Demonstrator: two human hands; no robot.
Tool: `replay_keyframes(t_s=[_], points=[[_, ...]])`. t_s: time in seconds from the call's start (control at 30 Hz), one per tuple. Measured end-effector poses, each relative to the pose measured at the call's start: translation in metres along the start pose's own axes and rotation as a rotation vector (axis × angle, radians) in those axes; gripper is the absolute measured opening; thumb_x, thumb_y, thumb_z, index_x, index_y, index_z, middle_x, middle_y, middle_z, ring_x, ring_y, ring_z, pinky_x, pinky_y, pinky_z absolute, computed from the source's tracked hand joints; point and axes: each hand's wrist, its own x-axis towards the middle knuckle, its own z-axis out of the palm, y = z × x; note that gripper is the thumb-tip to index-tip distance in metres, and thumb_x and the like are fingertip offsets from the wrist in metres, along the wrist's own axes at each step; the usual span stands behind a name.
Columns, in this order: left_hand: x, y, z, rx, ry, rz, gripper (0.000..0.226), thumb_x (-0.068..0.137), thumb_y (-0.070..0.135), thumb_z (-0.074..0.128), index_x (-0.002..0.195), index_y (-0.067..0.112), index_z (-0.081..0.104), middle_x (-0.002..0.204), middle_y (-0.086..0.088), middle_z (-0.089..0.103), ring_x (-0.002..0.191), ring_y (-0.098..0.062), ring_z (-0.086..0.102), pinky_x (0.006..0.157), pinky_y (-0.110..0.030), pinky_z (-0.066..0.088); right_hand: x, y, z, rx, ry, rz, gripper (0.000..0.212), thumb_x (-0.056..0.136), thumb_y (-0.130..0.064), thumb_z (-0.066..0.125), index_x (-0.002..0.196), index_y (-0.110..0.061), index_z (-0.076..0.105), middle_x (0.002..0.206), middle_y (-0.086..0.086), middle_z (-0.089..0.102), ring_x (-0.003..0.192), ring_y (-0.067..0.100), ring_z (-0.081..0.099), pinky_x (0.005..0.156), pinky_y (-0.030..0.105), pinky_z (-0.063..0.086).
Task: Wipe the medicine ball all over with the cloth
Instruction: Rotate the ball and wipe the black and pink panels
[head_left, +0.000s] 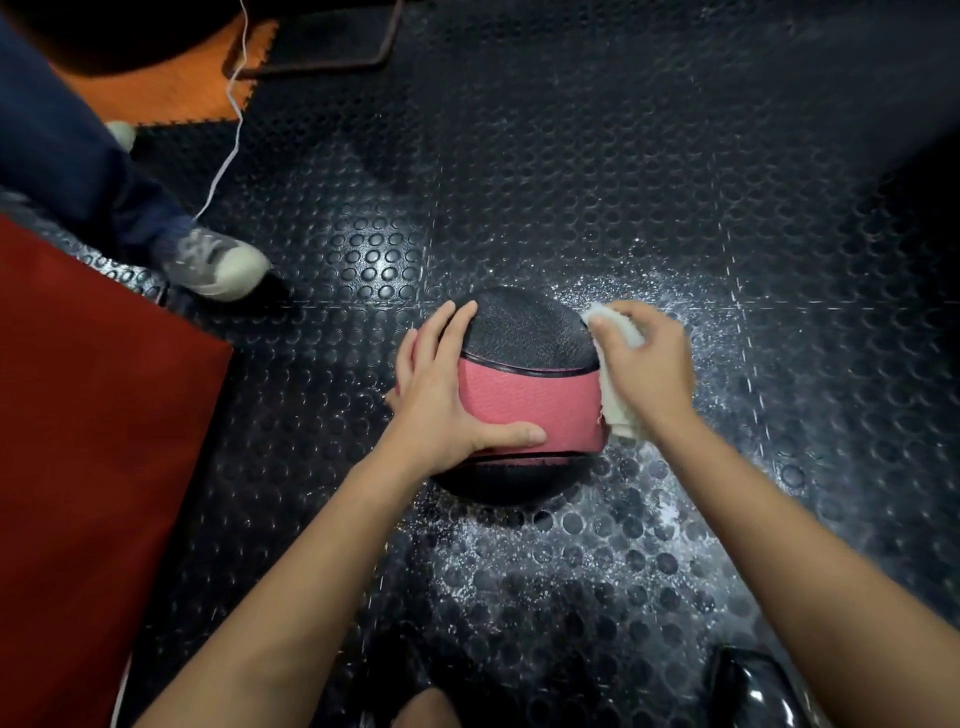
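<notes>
Studded black rubber floor (519, 156), speckled white, carries the medicine ball (524, 384). Nearest, the left hand (441, 395) lies flat on the ball's left side, fingers straight and spread. The right hand (647, 364) bunches the cloth (618, 410) in curled fingers against the ball's right side. Farther left, a grey sneaker (218, 265) stands beside a red mat (88, 441).

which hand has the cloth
The right hand grips the white cloth against the medicine ball; the left hand just rests flat on it, steadying.
</notes>
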Motion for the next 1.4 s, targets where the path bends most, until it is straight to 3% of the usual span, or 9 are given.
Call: replay_keyframes(t_s=[0.23, 0.4, 0.5, 0.6, 0.83, 0.9, 1.0, 1.17, 1.4], points=[[0.019, 0.022, -0.005, 0.021, -0.121, -0.199, 0.141, 0.035, 0.083, 0.066, 0.153, 0.041, 0.001, 0.16, 0.017, -0.015, 0.147, -0.03, -0.023, 0.116, -0.063, -0.006, 0.008, 0.006, 0.003, 0.044, -0.007, 0.03, 0.003, 0.089, -0.036, 0.062, 0.092, -0.035, 0.063, 0.08, -0.01, 0.066, 0.07, 0.017, 0.064, 0.066, 0.044, 0.057], [0.022, 0.017, -0.005, 0.069, -0.067, -0.197, 0.151, 0.021, 0.078, 0.066, 0.153, 0.04, 0.003, 0.16, 0.017, -0.007, 0.148, -0.031, -0.01, 0.117, -0.063, 0.008, -0.033, -0.005, 0.007, -0.078, 0.12, -0.213, 0.019, 0.091, -0.034, 0.061, 0.106, -0.024, 0.068, 0.098, -0.011, 0.063, 0.072, -0.004, 0.052, 0.058, 0.002, 0.037], [0.02, 0.01, -0.01, 0.071, -0.085, -0.18, 0.151, 0.02, 0.077, 0.066, 0.153, 0.043, 0.004, 0.159, 0.02, -0.006, 0.148, -0.031, -0.006, 0.117, -0.06, 0.013, -0.055, -0.003, 0.009, -0.191, 0.082, -0.447, 0.019, 0.09, -0.036, 0.063, 0.106, -0.027, 0.069, 0.1, -0.012, 0.06, 0.073, -0.001, 0.052, 0.059, 0.01, 0.041], [0.015, 0.02, -0.004, 0.08, -0.109, -0.189, 0.144, 0.032, 0.07, 0.077, 0.152, 0.045, 0.002, 0.158, 0.022, -0.01, 0.147, -0.033, -0.011, 0.114, -0.066, 0.013, -0.018, -0.002, 0.002, -0.122, 0.081, -0.19, 0.024, 0.09, -0.045, 0.059, 0.106, -0.031, 0.068, 0.102, -0.012, 0.065, 0.084, 0.006, 0.058, 0.069, 0.025, 0.044], [0.025, 0.032, -0.001, 0.135, -0.102, -0.19, 0.137, 0.046, 0.058, 0.087, 0.152, 0.043, 0.002, 0.159, 0.021, -0.009, 0.147, -0.031, -0.011, 0.112, -0.07, 0.013, -0.054, -0.005, -0.003, -0.168, 0.032, -0.408, 0.02, 0.09, -0.042, 0.059, 0.105, -0.032, 0.068, 0.098, -0.016, 0.057, 0.076, 0.001, 0.053, 0.063, 0.016, 0.043], [0.021, 0.032, 0.001, 0.132, -0.103, -0.198, 0.138, 0.045, 0.058, 0.088, 0.152, 0.044, 0.001, 0.158, 0.021, -0.01, 0.147, -0.032, -0.012, 0.111, -0.07, 0.012, -0.029, -0.003, -0.003, -0.156, 0.051, -0.301, 0.02, 0.09, -0.045, 0.058, 0.104, -0.033, 0.067, 0.099, -0.013, 0.062, 0.082, 0.006, 0.057, 0.069, 0.029, 0.05], [0.022, 0.034, 0.002, 0.144, -0.103, -0.213, 0.139, 0.044, 0.059, 0.088, 0.152, 0.044, 0.001, 0.158, 0.022, -0.011, 0.147, -0.032, -0.011, 0.11, -0.072, 0.013, -0.008, -0.003, 0.003, -0.149, 0.081, -0.165, 0.023, 0.09, -0.044, 0.058, 0.106, -0.03, 0.067, 0.1, -0.011, 0.065, 0.085, 0.008, 0.058, 0.066, 0.022, 0.044], [0.026, 0.025, -0.005, 0.143, -0.113, -0.182, 0.139, 0.045, 0.06, 0.087, 0.152, 0.042, 0.0, 0.158, 0.02, -0.009, 0.147, -0.031, -0.011, 0.114, -0.066, 0.012, -0.052, -0.01, -0.001, -0.186, 0.011, -0.435, 0.021, 0.09, -0.042, 0.058, 0.106, -0.032, 0.068, 0.098, -0.017, 0.057, 0.072, 0.003, 0.053, 0.057, 0.017, 0.043], [0.025, 0.039, 0.002, 0.202, -0.129, -0.207, 0.139, 0.048, 0.059, 0.088, 0.152, 0.043, -0.003, 0.158, 0.022, -0.013, 0.147, -0.034, -0.013, 0.109, -0.074, 0.012, 0.003, -0.019, 0.002, -0.253, 0.018, -0.248, 0.02, 0.09, -0.046, 0.058, 0.103, -0.034, 0.067, 0.101, -0.014, 0.065, 0.089, 0.011, 0.059, 0.067, 0.025, 0.038]])
